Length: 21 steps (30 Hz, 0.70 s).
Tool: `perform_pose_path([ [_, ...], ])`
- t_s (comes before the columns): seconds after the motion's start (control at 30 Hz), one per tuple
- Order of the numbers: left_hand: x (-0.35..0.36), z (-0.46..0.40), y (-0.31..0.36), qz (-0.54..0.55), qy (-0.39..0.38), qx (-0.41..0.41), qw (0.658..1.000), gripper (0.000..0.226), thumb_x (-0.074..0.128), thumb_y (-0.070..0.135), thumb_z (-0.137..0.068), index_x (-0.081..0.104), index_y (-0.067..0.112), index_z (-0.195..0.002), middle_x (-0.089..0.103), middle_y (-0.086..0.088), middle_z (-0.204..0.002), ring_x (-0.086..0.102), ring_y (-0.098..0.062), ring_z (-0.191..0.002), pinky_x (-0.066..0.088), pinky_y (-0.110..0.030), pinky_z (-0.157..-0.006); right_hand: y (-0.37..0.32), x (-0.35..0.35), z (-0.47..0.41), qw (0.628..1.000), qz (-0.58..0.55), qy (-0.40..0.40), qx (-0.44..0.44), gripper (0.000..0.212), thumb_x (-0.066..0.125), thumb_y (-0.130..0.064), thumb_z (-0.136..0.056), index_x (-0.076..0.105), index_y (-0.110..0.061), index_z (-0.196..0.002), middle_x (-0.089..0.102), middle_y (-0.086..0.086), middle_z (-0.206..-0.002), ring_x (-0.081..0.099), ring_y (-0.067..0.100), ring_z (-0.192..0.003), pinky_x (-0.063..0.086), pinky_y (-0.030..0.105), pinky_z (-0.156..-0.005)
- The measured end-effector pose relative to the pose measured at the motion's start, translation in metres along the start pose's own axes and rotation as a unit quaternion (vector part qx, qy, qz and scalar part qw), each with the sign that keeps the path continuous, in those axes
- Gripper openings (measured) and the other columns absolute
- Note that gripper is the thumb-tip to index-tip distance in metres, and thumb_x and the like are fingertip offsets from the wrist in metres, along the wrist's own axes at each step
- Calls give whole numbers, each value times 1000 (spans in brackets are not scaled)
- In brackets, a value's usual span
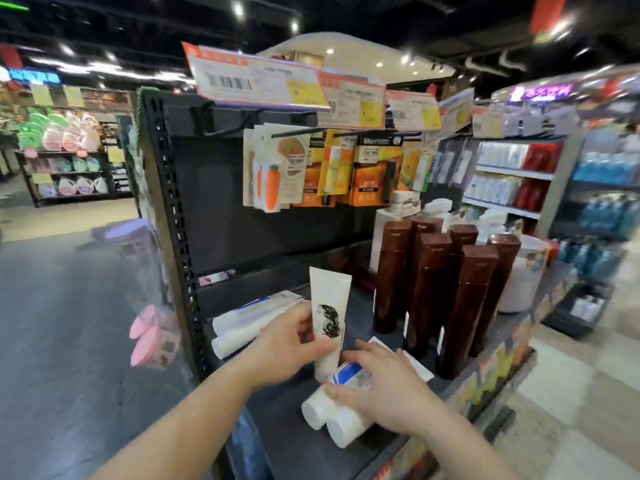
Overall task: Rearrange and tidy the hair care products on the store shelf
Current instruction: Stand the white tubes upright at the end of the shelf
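The left hand (294, 341) gripped the upright tube (329, 317); the right hand (377, 382) rested, fingers spread, on two flat tubes (332, 415) at 5 o'clock, axes toward 1 o'clock.

Hanging carrot-print packets (273, 174), overhead price tags (256, 77)

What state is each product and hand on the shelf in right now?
White tube with curl drawing: upright, gripped by left hand.
Two white tubes: lying flat, right hand resting on them.
Back white tubes: lying flat, untouched.
Brown bottles: standing, capped.
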<state>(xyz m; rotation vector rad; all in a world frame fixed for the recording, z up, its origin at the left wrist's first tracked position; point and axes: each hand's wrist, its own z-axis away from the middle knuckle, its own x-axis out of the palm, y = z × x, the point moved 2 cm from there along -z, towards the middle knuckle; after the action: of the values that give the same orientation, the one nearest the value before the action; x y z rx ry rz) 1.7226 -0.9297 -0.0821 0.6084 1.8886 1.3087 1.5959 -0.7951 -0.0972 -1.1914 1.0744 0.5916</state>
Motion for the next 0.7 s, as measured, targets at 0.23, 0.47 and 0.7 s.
perform_pose_path([
  [0.23,2,-21,-14,36,-65,41,996,34,80,28,-76,63,28,-105,74,10,-100,69,-7,-93,55,-23,-77,-27,-1,7,983,-110,136,55,59,57,-73,-60,53,-46,-113,64,-15,-104,57,5,-100,42,34,-97],
  [0.47,8,-28,-12,61,-85,46,993,34,81,35,-71,64,33,-100,74,13,-98,70,-5,-89,53,-16,-71,-29,6,2,951,-177,212,136,21,72,-46,-74,67,-32,-89,71,-10,-83,65,9,-82,52,37,-81],
  [0.7,16,-40,-13,90,-120,21,989,37,83,17,-74,63,22,-104,74,10,-100,70,-8,-95,55,-26,-81,-18,3,2,950,-164,229,138,17,72,-44,-78,67,-37,-92,71,-16,-83,65,4,-80,53,35,-78],
])
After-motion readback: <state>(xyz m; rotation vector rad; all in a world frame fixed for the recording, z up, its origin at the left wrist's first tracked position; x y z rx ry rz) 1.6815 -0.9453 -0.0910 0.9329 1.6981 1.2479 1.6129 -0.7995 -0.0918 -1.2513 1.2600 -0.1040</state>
